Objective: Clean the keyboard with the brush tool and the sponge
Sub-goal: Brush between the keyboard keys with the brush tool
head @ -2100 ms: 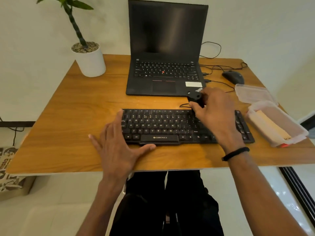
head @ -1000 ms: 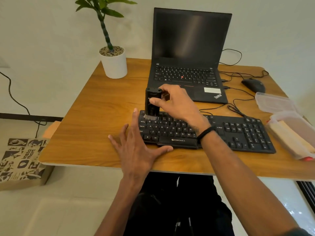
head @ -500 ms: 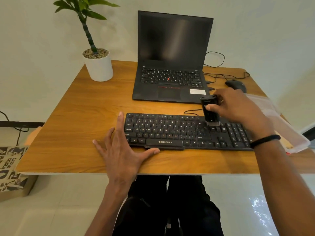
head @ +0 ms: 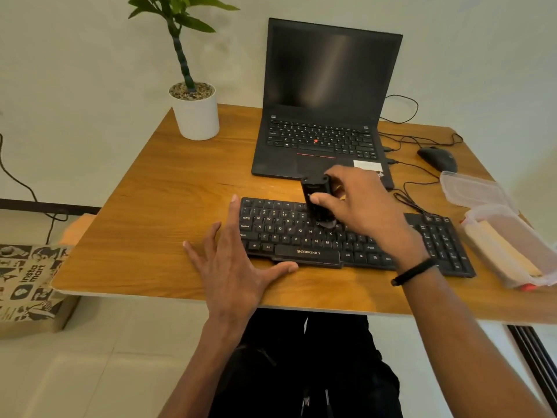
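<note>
A black keyboard (head: 289, 233) lies near the front edge of the wooden desk (head: 168, 206). My right hand (head: 364, 206) grips a black brush tool (head: 316, 197) upright, its bristles down on the upper letter rows near the keyboard's middle. My left hand (head: 232, 267) lies flat on the desk with fingers spread, index finger along the keyboard's left end and thumb against its front edge. A yellowish sponge (head: 500, 251) lies in a clear plastic box at the right.
An open black laptop (head: 325, 116) stands behind the keyboard. A potted plant (head: 196, 113) is at the back left, a black mouse (head: 437, 158) and cables at the back right. The clear box (head: 518, 227) and its lid (head: 473, 188) sit by the right edge.
My right hand swept the brush tool along the keyboard: to the left end, then to the right part, and now back left to the middle. My left hand stayed braced at the keyboard's left end.
</note>
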